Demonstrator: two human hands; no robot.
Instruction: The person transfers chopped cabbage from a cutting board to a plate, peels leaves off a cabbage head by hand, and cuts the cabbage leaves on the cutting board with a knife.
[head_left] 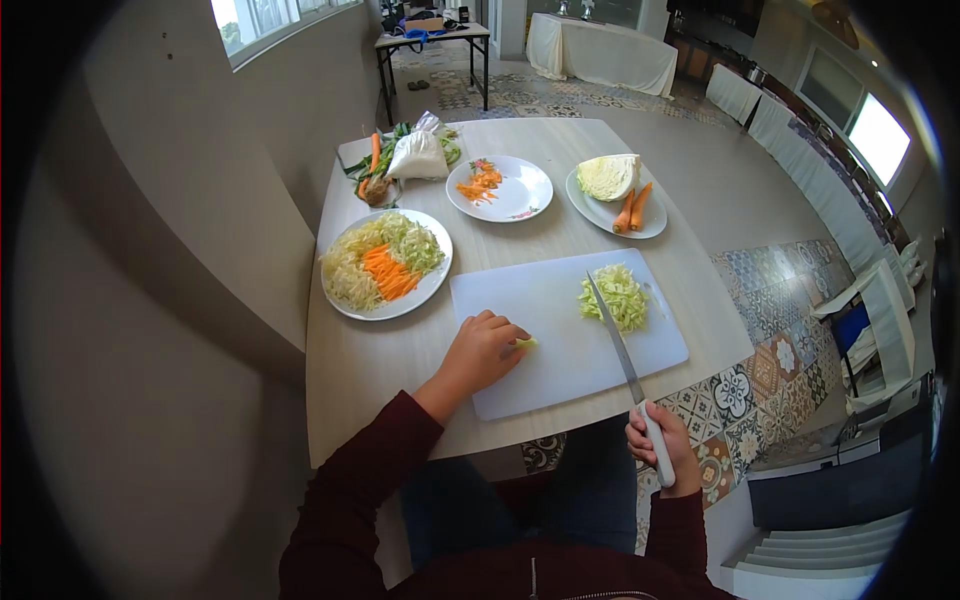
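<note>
My left hand rests on the left part of the white cutting board, its fingers closed on a small piece of cabbage. Wrapped round the white handle of a long knife is my right hand, at the board's near right edge. The blade points away from me and lies over or beside a pile of shredded cabbage on the right side of the board. A plate to the left holds shredded cabbage and carrot strips.
Behind the board, one plate has carrot bits; another holds a cabbage piece and two carrots. A bag of white contents sits among vegetables at the back left. A wall borders the left side.
</note>
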